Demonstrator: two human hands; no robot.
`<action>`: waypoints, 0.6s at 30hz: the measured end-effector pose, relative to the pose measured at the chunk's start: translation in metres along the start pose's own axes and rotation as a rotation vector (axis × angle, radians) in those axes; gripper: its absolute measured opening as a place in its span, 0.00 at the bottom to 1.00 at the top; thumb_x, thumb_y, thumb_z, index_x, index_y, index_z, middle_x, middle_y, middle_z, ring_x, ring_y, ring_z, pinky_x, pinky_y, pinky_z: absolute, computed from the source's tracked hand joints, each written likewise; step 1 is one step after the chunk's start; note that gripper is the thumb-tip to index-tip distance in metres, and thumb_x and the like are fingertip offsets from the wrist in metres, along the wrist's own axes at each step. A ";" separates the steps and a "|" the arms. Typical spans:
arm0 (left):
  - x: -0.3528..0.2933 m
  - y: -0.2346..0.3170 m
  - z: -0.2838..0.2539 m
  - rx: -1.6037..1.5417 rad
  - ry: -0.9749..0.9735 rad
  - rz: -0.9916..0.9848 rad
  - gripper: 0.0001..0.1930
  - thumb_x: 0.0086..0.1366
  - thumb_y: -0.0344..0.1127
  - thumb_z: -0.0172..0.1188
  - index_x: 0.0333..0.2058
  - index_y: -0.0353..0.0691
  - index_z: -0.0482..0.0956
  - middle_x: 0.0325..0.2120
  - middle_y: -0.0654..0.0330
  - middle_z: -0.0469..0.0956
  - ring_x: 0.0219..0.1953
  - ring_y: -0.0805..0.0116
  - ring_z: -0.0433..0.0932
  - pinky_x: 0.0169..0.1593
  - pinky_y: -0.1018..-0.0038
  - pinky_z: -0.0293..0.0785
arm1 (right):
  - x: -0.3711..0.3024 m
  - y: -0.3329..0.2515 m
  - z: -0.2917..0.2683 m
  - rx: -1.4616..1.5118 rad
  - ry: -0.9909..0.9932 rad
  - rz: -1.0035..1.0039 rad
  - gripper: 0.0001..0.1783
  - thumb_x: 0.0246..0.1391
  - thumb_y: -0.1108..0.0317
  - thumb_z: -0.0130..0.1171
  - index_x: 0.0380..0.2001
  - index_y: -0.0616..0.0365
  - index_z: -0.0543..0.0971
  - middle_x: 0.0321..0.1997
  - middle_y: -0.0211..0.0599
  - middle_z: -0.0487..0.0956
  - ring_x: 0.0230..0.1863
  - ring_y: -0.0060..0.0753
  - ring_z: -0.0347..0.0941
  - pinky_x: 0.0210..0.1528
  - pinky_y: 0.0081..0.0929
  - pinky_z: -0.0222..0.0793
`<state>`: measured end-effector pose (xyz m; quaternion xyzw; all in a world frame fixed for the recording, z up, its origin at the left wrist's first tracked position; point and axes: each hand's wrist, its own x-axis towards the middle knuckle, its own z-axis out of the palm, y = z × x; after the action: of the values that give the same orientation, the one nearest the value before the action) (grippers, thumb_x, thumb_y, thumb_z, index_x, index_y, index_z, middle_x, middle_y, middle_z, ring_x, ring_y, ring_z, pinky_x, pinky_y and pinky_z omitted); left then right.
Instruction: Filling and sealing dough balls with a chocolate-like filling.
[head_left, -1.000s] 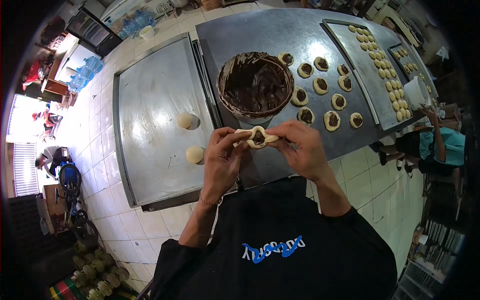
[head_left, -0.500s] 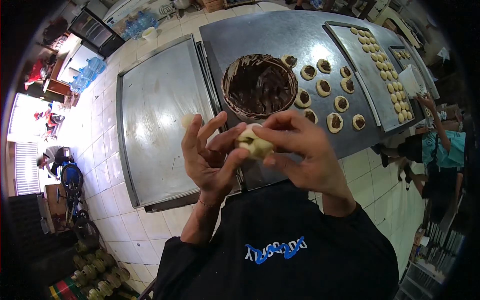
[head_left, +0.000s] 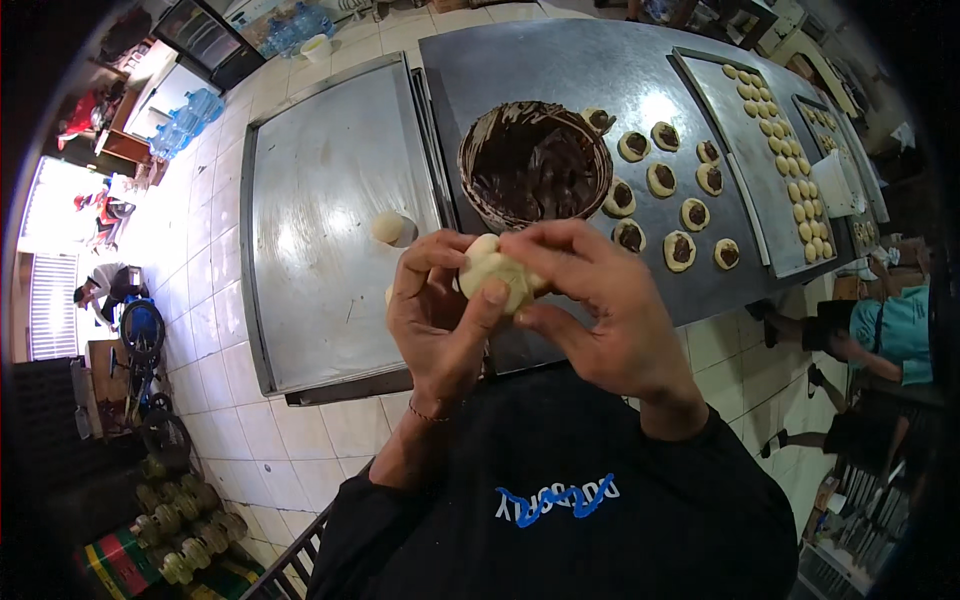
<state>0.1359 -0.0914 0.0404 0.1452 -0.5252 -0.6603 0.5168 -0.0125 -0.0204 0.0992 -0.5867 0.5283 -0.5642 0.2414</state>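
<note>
Both of my hands grip one piece of pale dough [head_left: 487, 268] in front of my chest. The fingers of my left hand [head_left: 437, 315] curl round its left side, with the thumb on its near face. My right hand [head_left: 607, 305] pinches its right edge between thumb and fingers. No dark filling shows on the dough's visible side. Just beyond stands a tub of dark chocolate-brown paste [head_left: 535, 170], its rim smeared. Dough rounds topped with brown paste [head_left: 661, 180] lie on the metal table right of the tub. A smooth dough ball [head_left: 388, 228] sits left of my hands.
The ball rests on a large metal tray [head_left: 310, 300] at the left. Farther right, another tray [head_left: 710, 100] carries rows of dough balls [head_left: 785, 150]. A person in a teal shirt [head_left: 895, 325] stands at the far right. Tiled floor [head_left: 230, 400] surrounds the metal table [head_left: 520, 60].
The dark opening in the dough has gone from sight; its surface now looks closed. My left fingers have curled in around it. The dough ball on the left tray is now uncovered.
</note>
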 end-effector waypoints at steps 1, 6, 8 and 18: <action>-0.003 0.001 -0.002 0.041 0.016 -0.013 0.19 0.58 0.24 0.62 0.48 0.34 0.68 0.52 0.51 0.67 0.56 0.64 0.67 0.60 0.67 0.64 | -0.002 0.005 0.001 -0.045 -0.006 -0.014 0.08 0.53 0.74 0.61 0.38 0.63 0.78 0.38 0.45 0.79 0.34 0.39 0.79 0.35 0.27 0.76; -0.008 0.006 0.025 -0.104 0.148 -0.174 0.23 0.62 0.28 0.59 0.55 0.33 0.66 0.60 0.44 0.63 0.58 0.63 0.69 0.59 0.69 0.67 | -0.002 0.017 -0.004 0.110 -0.015 0.050 0.10 0.53 0.76 0.61 0.39 0.64 0.78 0.39 0.45 0.79 0.35 0.36 0.79 0.36 0.27 0.76; 0.000 0.007 0.045 -0.027 0.157 -0.079 0.24 0.64 0.32 0.59 0.57 0.33 0.62 0.58 0.47 0.65 0.53 0.65 0.73 0.52 0.74 0.73 | -0.003 0.020 -0.006 0.330 0.086 0.238 0.10 0.52 0.78 0.61 0.40 0.64 0.79 0.39 0.44 0.79 0.35 0.35 0.79 0.37 0.26 0.76; 0.003 -0.002 0.041 0.115 0.276 -0.321 0.16 0.71 0.37 0.50 0.49 0.31 0.69 0.42 0.57 0.75 0.43 0.73 0.76 0.46 0.78 0.74 | 0.009 0.042 -0.027 0.187 -0.157 0.203 0.13 0.51 0.78 0.63 0.42 0.63 0.79 0.39 0.37 0.78 0.39 0.24 0.76 0.40 0.22 0.75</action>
<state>0.1029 -0.0719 0.0564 0.3453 -0.4565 -0.6770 0.4626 -0.0539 -0.0337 0.0730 -0.5474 0.5099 -0.5360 0.3912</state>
